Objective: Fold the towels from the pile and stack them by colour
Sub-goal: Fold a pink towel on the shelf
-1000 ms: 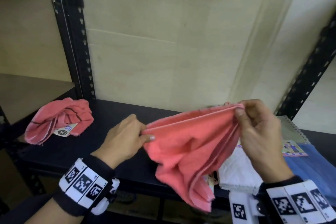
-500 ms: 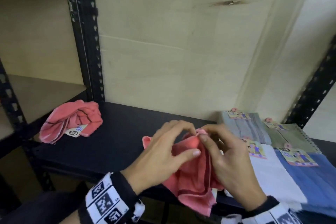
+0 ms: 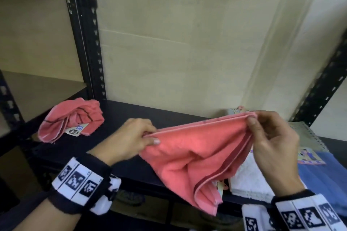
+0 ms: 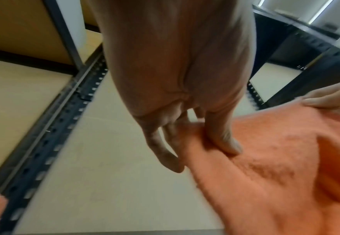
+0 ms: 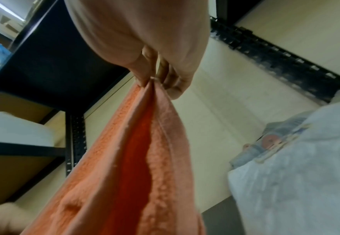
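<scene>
I hold a pink towel (image 3: 197, 152) stretched in the air over the front of the black shelf (image 3: 122, 118). My left hand (image 3: 150, 137) pinches its left top corner, and my right hand (image 3: 250, 118) pinches the right top corner. The doubled cloth sags between them and hangs below the shelf edge. The left wrist view shows the thumb and fingers (image 4: 223, 143) clamped on the pink towel (image 4: 275, 167). In the right wrist view the fingertips (image 5: 155, 79) nip the gathered edge of the pink towel (image 5: 124, 159). A second pink towel (image 3: 71, 120) lies crumpled at the shelf's left end.
Folded towels lie at the right of the shelf: white (image 3: 251, 176), blue (image 3: 324, 174), grey-green (image 3: 306, 135), with paper labels (image 3: 308, 155). Black slotted uprights (image 3: 84, 33) frame the bay, and a pale board (image 3: 187, 43) closes its back.
Half a second ago both hands were together at the towel's middle, low over the shelf. They have moved apart and lifted, pulling the top edge taut again.
</scene>
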